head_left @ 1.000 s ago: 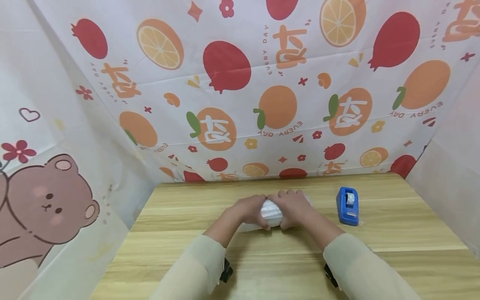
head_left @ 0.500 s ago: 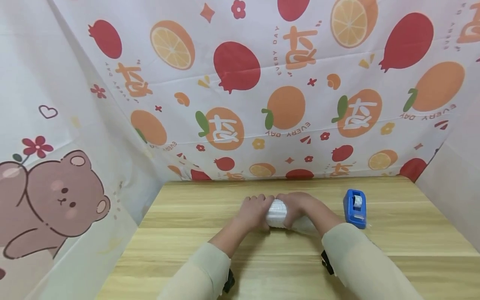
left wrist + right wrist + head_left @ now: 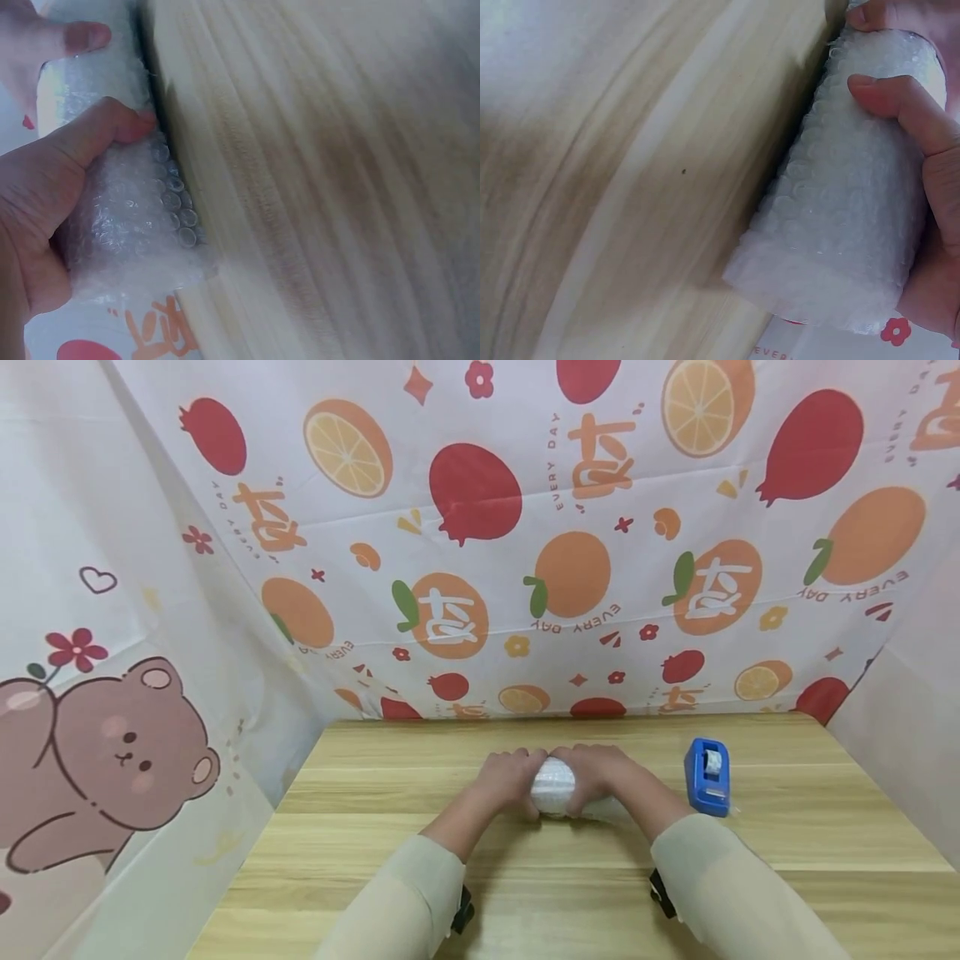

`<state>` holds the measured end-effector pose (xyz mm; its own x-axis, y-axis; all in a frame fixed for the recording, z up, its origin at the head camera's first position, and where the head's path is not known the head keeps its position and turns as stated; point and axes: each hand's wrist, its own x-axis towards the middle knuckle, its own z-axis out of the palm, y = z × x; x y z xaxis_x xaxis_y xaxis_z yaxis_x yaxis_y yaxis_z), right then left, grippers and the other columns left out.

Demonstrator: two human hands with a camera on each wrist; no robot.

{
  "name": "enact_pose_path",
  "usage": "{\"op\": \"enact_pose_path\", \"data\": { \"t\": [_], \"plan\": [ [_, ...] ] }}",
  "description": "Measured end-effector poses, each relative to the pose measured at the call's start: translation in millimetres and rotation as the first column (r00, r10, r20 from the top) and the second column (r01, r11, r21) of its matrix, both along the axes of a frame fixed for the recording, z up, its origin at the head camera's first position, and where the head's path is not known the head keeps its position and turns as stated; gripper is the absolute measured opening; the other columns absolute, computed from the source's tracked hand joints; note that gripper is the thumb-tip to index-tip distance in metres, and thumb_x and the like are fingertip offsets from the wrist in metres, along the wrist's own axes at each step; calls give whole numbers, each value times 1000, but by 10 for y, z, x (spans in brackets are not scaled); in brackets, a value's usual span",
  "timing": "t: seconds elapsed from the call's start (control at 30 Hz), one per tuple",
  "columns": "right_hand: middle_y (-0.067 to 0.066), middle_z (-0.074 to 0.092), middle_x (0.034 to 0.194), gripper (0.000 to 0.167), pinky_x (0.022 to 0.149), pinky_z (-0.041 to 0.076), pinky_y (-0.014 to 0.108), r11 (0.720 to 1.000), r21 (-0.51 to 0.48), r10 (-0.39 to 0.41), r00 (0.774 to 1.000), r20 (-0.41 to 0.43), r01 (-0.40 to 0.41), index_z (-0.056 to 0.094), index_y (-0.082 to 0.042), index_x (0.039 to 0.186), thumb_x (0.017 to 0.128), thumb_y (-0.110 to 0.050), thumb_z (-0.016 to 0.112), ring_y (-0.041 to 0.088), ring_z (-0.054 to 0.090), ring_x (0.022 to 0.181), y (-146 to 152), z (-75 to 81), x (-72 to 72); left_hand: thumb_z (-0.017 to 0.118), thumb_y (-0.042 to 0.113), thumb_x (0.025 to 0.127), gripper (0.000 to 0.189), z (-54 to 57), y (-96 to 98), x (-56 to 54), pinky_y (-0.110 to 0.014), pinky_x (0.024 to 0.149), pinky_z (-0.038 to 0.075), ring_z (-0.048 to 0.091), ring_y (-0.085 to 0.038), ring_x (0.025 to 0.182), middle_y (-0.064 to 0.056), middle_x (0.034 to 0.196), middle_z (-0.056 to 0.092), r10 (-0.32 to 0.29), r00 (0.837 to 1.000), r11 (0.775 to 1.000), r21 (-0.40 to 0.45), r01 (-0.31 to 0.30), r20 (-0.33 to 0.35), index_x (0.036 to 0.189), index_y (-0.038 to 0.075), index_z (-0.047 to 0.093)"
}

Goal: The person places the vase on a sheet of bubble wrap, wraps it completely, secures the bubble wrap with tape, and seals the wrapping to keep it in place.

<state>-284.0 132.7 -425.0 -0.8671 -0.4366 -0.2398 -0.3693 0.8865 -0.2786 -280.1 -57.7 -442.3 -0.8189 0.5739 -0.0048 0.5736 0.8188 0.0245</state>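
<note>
A roll of clear bubble wrap [image 3: 553, 787] lies crosswise on the wooden table, its bubbled surface plain in the left wrist view [image 3: 127, 195]. My left hand [image 3: 512, 781] grips its left part, the thumb on the near side and the fingers over the top. Close beside it, my right hand [image 3: 597, 774] holds the roll the same way. In the right wrist view, the right thumb presses on the bubble wrap [image 3: 840, 195], and the roll's loose-edged end sticks out past that hand. What is inside the wrap is hidden.
A blue tape dispenser [image 3: 708, 778] with a roll of tape stands on the table [image 3: 555, 893] to the right of the hands. A fruit-printed curtain [image 3: 480, 568] hangs behind the table's far edge, and a bear-printed one [image 3: 135, 760] hangs at the left.
Both hands have shifted their grip around the bubble wrap; its right end now shows under the right wrist, where earlier the left end showed by the left wrist. The head view has turned slightly left.
</note>
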Motion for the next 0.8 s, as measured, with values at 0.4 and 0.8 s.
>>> {"op": "enact_pose_path", "data": {
  "t": [0.4, 0.8],
  "plan": [
    [3, 59, 119, 100, 87, 44, 52, 997, 78, 3, 972, -234, 15, 46, -29, 143, 56, -50, 89, 26, 54, 102, -22, -89, 148, 90, 39, 60, 81, 61, -1, -51, -37, 78, 51, 60, -18, 87, -1, 104, 63, 29, 993, 1000, 6, -30, 114, 127, 21, 50],
    [7, 58, 122, 98, 90, 44, 55, 995, 103, 19, 946, -323, 16, 45, -25, 143, 58, -44, 90, 30, 54, 105, -12, -174, 168, 89, 32, 62, 74, 190, 30, -83, -30, 78, 50, 58, -14, 85, 1, 98, 63, 30, 972, 999, 11, -34, 233, 124, 17, 51]
  ]
}}
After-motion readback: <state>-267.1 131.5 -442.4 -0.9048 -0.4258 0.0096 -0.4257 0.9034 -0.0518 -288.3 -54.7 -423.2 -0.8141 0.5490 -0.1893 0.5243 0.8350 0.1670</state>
